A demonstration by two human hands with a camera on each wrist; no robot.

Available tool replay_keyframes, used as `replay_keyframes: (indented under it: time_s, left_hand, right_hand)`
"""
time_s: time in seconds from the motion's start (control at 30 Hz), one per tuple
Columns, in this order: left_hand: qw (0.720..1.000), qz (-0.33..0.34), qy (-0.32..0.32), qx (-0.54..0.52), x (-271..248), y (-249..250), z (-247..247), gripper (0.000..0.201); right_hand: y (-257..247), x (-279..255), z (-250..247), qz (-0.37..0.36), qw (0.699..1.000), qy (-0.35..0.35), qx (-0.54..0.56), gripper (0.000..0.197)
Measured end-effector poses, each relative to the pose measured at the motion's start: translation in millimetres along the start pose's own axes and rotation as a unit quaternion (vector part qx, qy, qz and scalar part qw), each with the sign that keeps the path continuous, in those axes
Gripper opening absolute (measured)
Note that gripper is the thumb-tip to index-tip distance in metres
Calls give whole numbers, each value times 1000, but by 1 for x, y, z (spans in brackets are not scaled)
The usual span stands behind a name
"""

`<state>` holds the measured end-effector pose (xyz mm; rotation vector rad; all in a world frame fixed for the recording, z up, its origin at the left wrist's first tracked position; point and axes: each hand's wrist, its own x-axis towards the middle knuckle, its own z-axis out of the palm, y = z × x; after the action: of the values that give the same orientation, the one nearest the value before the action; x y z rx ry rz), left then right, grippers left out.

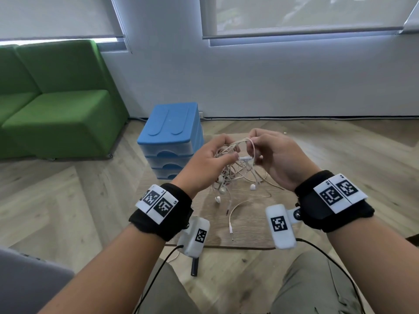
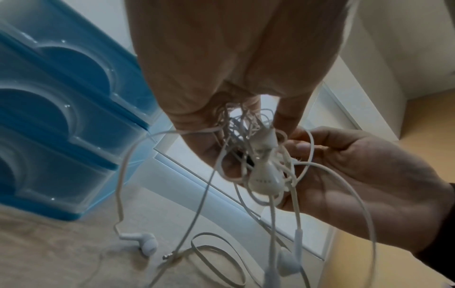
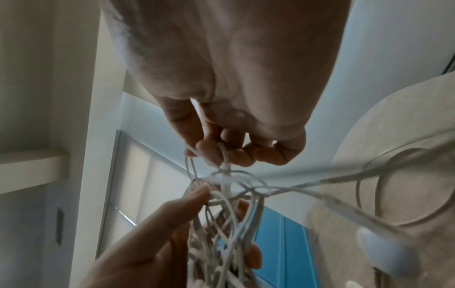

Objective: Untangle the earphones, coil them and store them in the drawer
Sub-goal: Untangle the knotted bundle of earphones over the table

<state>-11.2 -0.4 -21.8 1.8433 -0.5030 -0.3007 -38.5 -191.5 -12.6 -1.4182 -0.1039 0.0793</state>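
The blue plastic three-drawer chest (image 1: pixel 171 141) stands at the low wooden table's (image 1: pixel 267 241) far left corner, drawers closed. My left hand (image 1: pixel 210 162) cups the tangled white wired earphones (image 1: pixel 235 168), fingers curled round the bunch; my right hand (image 1: pixel 275 155) pinches one loop. I'd tease loops loose, never yank. The tangle hangs lengthwise downward, plugs trailing onto the table's middle.

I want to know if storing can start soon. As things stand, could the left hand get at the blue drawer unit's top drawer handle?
Probably not yet: the left hand grips the tangled earphones. The drawer unit stands just beyond it, nothing between.
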Motion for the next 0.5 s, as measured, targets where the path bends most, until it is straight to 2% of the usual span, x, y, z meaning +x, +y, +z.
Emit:
replay_keyframes:
  time_s: [0.17,0.3,0.5]
  left_hand:
    - [998,-4,-44,-43,-3,-1,2,26]
    - [994,-8,-48,-98,-4,1,1,18]
    - [982,-32,-62,-173,-6,1,-5,17]
  right_hand:
    - [2,2,-6,-37,998,-32,-36,18]
    - [5,2,-13,-32,998,-56,-14,17]
    - [8,2,-26,3,997,-39,70,11]
